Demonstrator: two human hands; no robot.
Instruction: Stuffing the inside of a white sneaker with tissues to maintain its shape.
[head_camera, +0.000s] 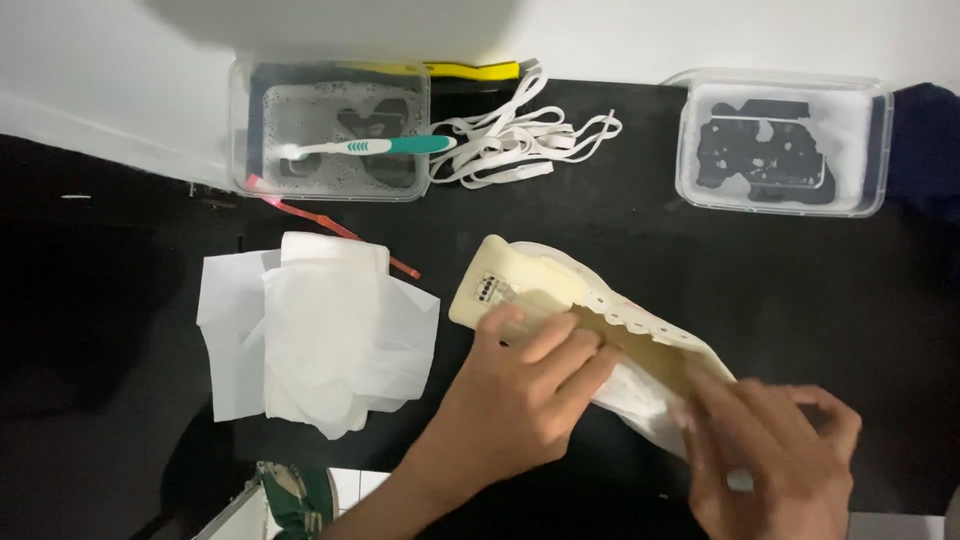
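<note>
Shoe, laceless: both hands, left hand and right hand, grasp it; tissues at 9 o'clock. Risk: loose grip, shoe slips off bench.

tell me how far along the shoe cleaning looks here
Done: the white laces are out and lie by the left tub, with the toothbrush resting across it. In hand: both hands, left and right, hold the cream shoe with something white tucked inside. Left: probably wiping; the tissues sit alongside.
</note>
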